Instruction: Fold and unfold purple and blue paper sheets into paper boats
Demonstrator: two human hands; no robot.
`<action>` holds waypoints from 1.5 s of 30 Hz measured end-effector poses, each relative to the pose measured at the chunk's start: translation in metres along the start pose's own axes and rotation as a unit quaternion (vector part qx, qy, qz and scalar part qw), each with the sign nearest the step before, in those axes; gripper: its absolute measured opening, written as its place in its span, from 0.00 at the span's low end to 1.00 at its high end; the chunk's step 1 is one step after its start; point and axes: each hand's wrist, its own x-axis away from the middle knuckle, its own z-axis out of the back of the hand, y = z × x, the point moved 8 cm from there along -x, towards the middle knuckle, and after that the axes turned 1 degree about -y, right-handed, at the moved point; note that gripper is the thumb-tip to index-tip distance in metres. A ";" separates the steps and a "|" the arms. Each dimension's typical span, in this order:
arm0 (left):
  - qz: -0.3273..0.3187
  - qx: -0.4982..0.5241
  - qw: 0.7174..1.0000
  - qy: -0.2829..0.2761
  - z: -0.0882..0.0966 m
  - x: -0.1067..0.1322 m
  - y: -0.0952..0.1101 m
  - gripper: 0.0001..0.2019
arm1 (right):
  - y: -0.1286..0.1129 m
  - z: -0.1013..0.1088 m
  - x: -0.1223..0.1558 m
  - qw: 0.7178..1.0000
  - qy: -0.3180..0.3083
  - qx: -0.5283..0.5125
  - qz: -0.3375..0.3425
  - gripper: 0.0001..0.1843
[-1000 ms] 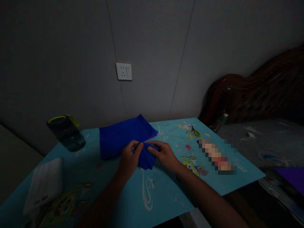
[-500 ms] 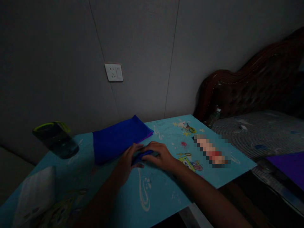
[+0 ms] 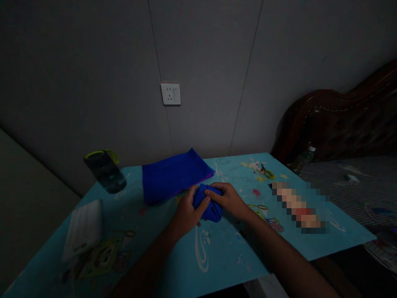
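Note:
Between my two hands is a piece of folded blue paper (image 3: 214,212), a compact shape with several creases and flaps, tilted so that its broad face shows. My left hand (image 3: 190,211) grips its left side, thumb laid over the front. From the right, my right hand (image 3: 226,198) pinches the upper part, its thumb near the middle of the folds. The fingers behind the paper are mostly hidden. Just beyond my hands lies a stack of blue sheets (image 3: 170,174), with a purple edge showing beneath.
A dark bottle with a yellow-green rim (image 3: 104,171) stands at the left, near a whitish rectangular object (image 3: 83,227). Yellow-handled scissors (image 3: 267,173) lie at the back right of the patterned blue table (image 3: 223,265). A pixelated item (image 3: 294,205) lies nearer. A bed headboard rises beyond.
The folded paper has been lifted and turned, so its creased face now shows instead of a thin edge. My thumbs have come onto its front. The view has swung left.

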 end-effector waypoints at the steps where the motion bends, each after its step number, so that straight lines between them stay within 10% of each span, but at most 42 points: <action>1: 0.003 -0.002 1.000 0.001 0.000 0.000 -0.001 0.15 | 0.001 0.000 0.000 1.000 0.000 0.008 -0.003 0.19; 21: -0.057 -0.073 0.994 0.058 0.012 -0.003 0.011 0.09 | 0.000 0.020 0.006 0.988 0.152 0.007 -0.010 0.19; 35: -0.042 0.086 0.994 0.051 0.007 -0.001 0.007 0.11 | -0.007 0.060 0.027 0.919 0.379 -0.101 0.043 0.19; 45: 0.005 0.215 0.976 -0.042 -0.001 0.000 0.016 0.10 | -0.012 0.067 0.033 0.896 0.404 -0.146 0.115 0.17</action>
